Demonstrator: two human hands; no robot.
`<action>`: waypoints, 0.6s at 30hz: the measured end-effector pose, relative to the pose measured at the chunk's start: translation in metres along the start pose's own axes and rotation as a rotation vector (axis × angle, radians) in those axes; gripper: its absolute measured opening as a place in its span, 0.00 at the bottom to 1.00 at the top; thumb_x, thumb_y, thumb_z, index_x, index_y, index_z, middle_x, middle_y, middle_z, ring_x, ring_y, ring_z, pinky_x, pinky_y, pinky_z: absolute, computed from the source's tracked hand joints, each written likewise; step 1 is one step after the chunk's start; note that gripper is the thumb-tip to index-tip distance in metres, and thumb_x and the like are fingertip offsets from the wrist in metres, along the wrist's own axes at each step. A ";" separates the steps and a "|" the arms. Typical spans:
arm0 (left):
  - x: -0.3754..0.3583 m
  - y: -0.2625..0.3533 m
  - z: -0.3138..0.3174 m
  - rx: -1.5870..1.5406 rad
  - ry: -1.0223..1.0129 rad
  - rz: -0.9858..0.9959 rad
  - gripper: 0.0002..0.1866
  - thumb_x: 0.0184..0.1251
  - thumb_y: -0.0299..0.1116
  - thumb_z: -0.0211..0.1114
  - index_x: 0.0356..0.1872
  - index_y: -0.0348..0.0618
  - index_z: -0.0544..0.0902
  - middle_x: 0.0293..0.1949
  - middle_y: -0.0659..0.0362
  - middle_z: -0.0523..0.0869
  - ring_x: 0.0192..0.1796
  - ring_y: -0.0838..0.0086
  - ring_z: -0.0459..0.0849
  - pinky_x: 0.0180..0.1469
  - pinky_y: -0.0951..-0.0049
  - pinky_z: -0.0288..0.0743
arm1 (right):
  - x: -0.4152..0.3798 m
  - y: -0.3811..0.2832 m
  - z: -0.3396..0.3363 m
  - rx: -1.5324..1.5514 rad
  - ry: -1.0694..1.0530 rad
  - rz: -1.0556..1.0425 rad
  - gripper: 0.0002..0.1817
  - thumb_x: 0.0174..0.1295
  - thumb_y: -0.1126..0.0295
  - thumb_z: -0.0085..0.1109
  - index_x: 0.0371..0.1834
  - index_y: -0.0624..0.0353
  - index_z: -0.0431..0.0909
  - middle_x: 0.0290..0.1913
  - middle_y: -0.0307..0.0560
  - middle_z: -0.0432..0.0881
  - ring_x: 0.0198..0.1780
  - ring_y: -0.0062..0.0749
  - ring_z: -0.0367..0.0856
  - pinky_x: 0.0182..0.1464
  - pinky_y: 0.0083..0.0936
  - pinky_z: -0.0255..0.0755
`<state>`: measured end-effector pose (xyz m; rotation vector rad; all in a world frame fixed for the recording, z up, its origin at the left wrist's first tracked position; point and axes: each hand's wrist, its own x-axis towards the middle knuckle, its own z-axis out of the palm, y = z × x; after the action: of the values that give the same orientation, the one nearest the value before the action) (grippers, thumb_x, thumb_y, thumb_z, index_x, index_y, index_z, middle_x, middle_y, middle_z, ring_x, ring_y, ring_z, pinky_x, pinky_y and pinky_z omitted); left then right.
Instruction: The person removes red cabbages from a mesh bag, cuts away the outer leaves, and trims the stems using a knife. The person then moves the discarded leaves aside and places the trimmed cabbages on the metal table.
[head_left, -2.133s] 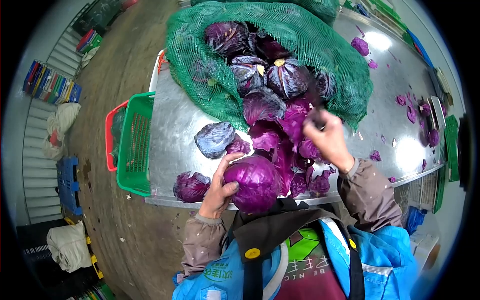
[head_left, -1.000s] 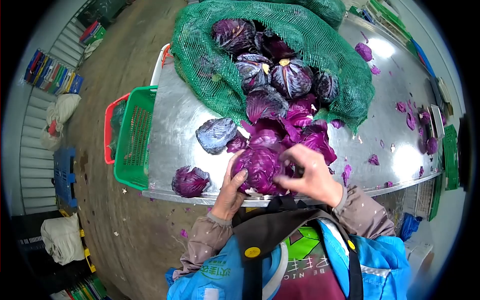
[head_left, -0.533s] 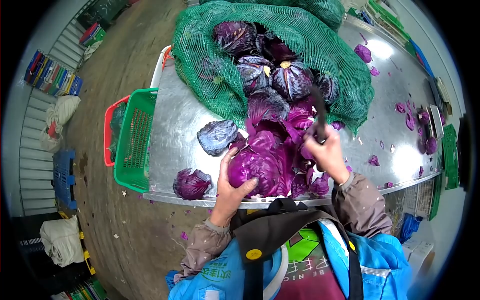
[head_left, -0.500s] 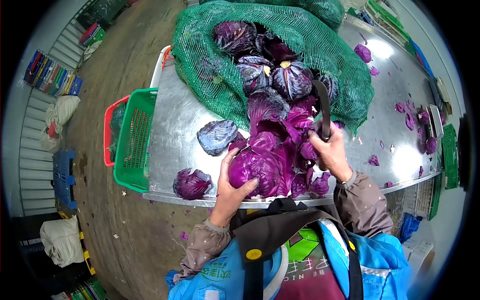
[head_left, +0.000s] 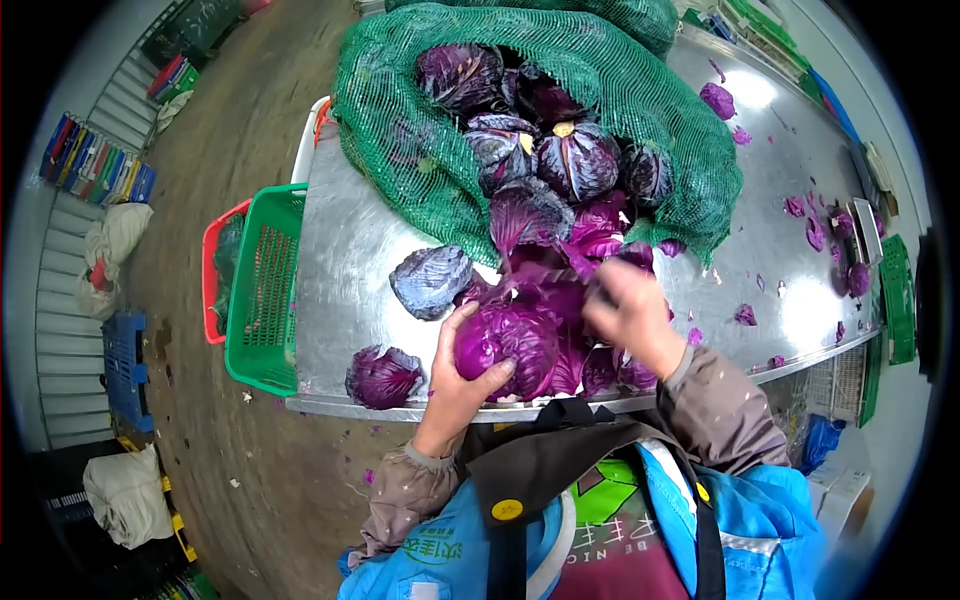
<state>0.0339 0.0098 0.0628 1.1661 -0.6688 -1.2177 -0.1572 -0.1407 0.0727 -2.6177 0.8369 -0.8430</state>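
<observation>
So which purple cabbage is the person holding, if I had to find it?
Start at the big green net sack on the steel table, then come down to the near edge. The held cabbage is the round, shiny one under the left hand, not the loose, dull leaves beside it.

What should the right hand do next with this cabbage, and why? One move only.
Probably pull the loosened outer leaf clear. The left hand grips the cabbage at the near edge of the table, and the right hand, blurred, is at its far side among the loose leaves. Whether it holds anything cannot be told.
</observation>
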 end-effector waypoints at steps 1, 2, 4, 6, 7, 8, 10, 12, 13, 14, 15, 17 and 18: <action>-0.001 0.002 -0.001 0.017 0.017 0.011 0.42 0.48 0.30 0.74 0.66 0.38 0.61 0.61 0.52 0.68 0.62 0.67 0.70 0.66 0.67 0.64 | 0.006 0.018 -0.008 0.109 -0.108 0.345 0.17 0.47 0.74 0.68 0.40 0.62 0.74 0.25 0.45 0.79 0.24 0.32 0.79 0.24 0.28 0.71; -0.001 0.001 -0.004 0.018 0.018 0.007 0.42 0.48 0.30 0.74 0.66 0.38 0.61 0.61 0.52 0.68 0.62 0.67 0.70 0.66 0.67 0.64 | 0.010 0.028 -0.015 0.218 -0.216 0.691 0.19 0.49 0.73 0.68 0.44 0.64 0.74 0.27 0.45 0.82 0.25 0.27 0.80 0.26 0.26 0.72; 0.001 -0.004 -0.009 0.135 0.013 0.085 0.45 0.46 0.32 0.75 0.67 0.38 0.60 0.62 0.52 0.66 0.63 0.66 0.69 0.67 0.67 0.62 | 0.011 0.012 -0.014 0.381 -0.176 0.630 0.22 0.51 0.72 0.69 0.49 0.65 0.73 0.28 0.45 0.83 0.27 0.25 0.80 0.29 0.25 0.73; 0.004 -0.006 -0.010 0.157 -0.009 0.071 0.47 0.44 0.35 0.74 0.67 0.38 0.60 0.61 0.51 0.68 0.63 0.66 0.70 0.67 0.67 0.63 | 0.015 -0.016 -0.017 0.632 -0.229 0.503 0.29 0.54 0.69 0.69 0.58 0.66 0.70 0.32 0.45 0.84 0.34 0.23 0.82 0.39 0.24 0.75; 0.006 -0.002 -0.006 -0.109 -0.041 -0.034 0.46 0.46 0.38 0.74 0.67 0.37 0.59 0.61 0.51 0.69 0.63 0.65 0.71 0.67 0.66 0.65 | 0.014 -0.023 -0.012 0.668 -0.256 0.442 0.28 0.54 0.69 0.69 0.58 0.66 0.71 0.34 0.46 0.84 0.36 0.23 0.81 0.42 0.23 0.75; 0.007 0.001 -0.004 -0.370 -0.069 -0.140 0.46 0.48 0.41 0.73 0.67 0.37 0.59 0.61 0.51 0.70 0.63 0.65 0.72 0.67 0.65 0.66 | 0.013 -0.027 -0.008 0.706 -0.281 0.378 0.27 0.54 0.69 0.69 0.57 0.66 0.72 0.36 0.46 0.84 0.38 0.23 0.81 0.44 0.23 0.74; -0.003 -0.042 -0.021 -0.665 0.054 -0.309 0.47 0.53 0.49 0.70 0.70 0.40 0.56 0.63 0.50 0.70 0.63 0.62 0.73 0.66 0.60 0.68 | 0.011 -0.028 -0.002 0.893 -0.270 0.447 0.20 0.56 0.70 0.67 0.50 0.66 0.76 0.37 0.46 0.83 0.38 0.23 0.79 0.44 0.25 0.73; -0.008 -0.062 -0.034 -0.564 0.015 -0.265 0.41 0.56 0.54 0.65 0.67 0.40 0.65 0.64 0.50 0.71 0.66 0.57 0.70 0.68 0.50 0.63 | 0.023 -0.030 -0.023 0.690 -0.287 0.440 0.12 0.55 0.72 0.64 0.39 0.68 0.79 0.30 0.48 0.79 0.30 0.25 0.75 0.34 0.28 0.70; -0.007 -0.057 -0.032 -0.551 0.016 -0.277 0.41 0.56 0.54 0.65 0.67 0.40 0.65 0.64 0.50 0.71 0.66 0.57 0.70 0.68 0.50 0.63 | 0.022 -0.025 -0.023 0.613 -0.250 0.365 0.12 0.54 0.73 0.64 0.38 0.68 0.78 0.29 0.49 0.78 0.29 0.25 0.75 0.33 0.28 0.70; -0.003 -0.051 -0.027 -0.494 -0.012 -0.236 0.41 0.57 0.55 0.63 0.67 0.42 0.65 0.64 0.49 0.70 0.66 0.55 0.69 0.68 0.48 0.63 | 0.022 -0.019 -0.023 0.528 -0.213 0.285 0.11 0.53 0.74 0.63 0.38 0.69 0.78 0.28 0.49 0.77 0.29 0.25 0.75 0.32 0.27 0.70; 0.001 -0.048 -0.023 -0.440 -0.042 -0.192 0.40 0.58 0.57 0.61 0.67 0.43 0.64 0.65 0.48 0.68 0.67 0.54 0.68 0.68 0.46 0.63 | 0.021 -0.015 -0.023 0.558 -0.156 0.261 0.11 0.52 0.75 0.62 0.37 0.69 0.78 0.26 0.50 0.76 0.27 0.26 0.76 0.30 0.27 0.69; 0.003 -0.057 -0.027 -0.585 -0.019 -0.234 0.39 0.59 0.58 0.58 0.68 0.45 0.64 0.66 0.48 0.66 0.67 0.52 0.67 0.67 0.43 0.62 | 0.016 0.000 -0.032 0.747 -0.105 0.617 0.09 0.55 0.75 0.61 0.38 0.66 0.77 0.23 0.41 0.77 0.25 0.23 0.75 0.29 0.24 0.70; 0.004 -0.063 -0.030 -0.734 0.013 -0.274 0.39 0.60 0.60 0.56 0.68 0.47 0.64 0.67 0.47 0.65 0.67 0.50 0.67 0.66 0.40 0.62 | 0.011 0.014 -0.033 0.943 -0.025 0.848 0.09 0.56 0.75 0.61 0.39 0.65 0.77 0.23 0.37 0.77 0.25 0.22 0.74 0.29 0.23 0.70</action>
<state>0.0396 0.0201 -0.0064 0.6503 -0.0179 -1.5072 -0.1762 -0.1610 0.0976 -1.2803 1.0568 -0.6849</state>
